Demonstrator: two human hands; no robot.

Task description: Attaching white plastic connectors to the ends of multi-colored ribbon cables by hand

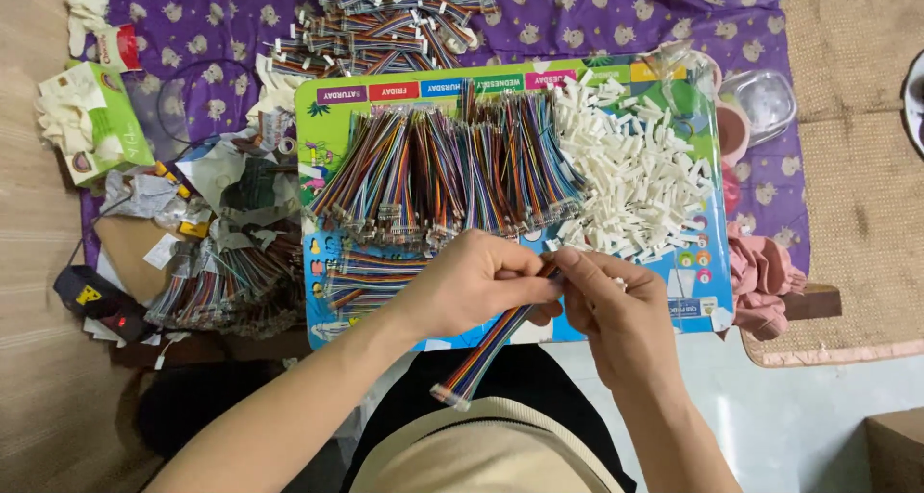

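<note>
While the colourful board [500, 87] serves as the bench, both hands pinch one ribbon cable [489, 347] at its near edge.
Left hand [469, 283] clamps the wires; right hand [616, 312] grips the tip; keep strands flat and aligned, white connectors [640, 180] lying on the board's right side.

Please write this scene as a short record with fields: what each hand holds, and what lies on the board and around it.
left hand: grips the upper end of a flat multicoloured wire bundle
right hand: pinches the same end with its fingertips
bundle: hangs down toward the person's lap
board: colourful board bearing things
on board, middle: loose coloured wires
on board, right: heap of white plastic connectors
behind board: finished wire bundles on purple cloth
far left: tissue box
</note>
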